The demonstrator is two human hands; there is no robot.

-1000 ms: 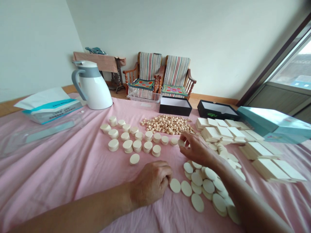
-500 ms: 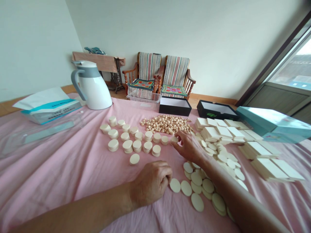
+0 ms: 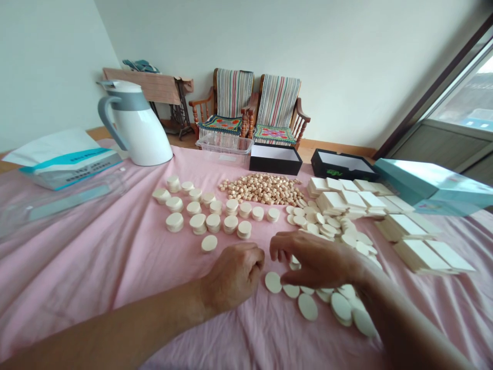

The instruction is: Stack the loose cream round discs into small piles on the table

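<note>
My left hand (image 3: 234, 276) is closed in a loose fist low over the pink cloth; whatever its fingers may hold is hidden. Over the near pile, my right hand (image 3: 318, 259) has thumb and fingers apart, with nothing visible between them. A flat pale wooden disc (image 3: 273, 282) lies just below its fingertips, and other loose discs (image 3: 307, 307) are partly covered by the hand. Left of centre stand short stacks of discs (image 3: 213, 222) in uneven rows. One stack (image 3: 273, 215) ends the row beyond my right hand. A low disc stack (image 3: 209, 243) sits nearest my left hand.
Small wooden pieces (image 3: 265, 189) form a heap at the back. Rectangular pale blocks (image 3: 410, 228) are piled at right, near a light-blue box (image 3: 431, 182). Black boxes (image 3: 275, 162), a clear tub (image 3: 225, 149) and a white jug (image 3: 142, 133) line the cloth's far side.
My right hand has left the row's end stack and come back toward me, over the near loose discs, its fingers parted. My left hand stays closed. The view has shifted slightly.
</note>
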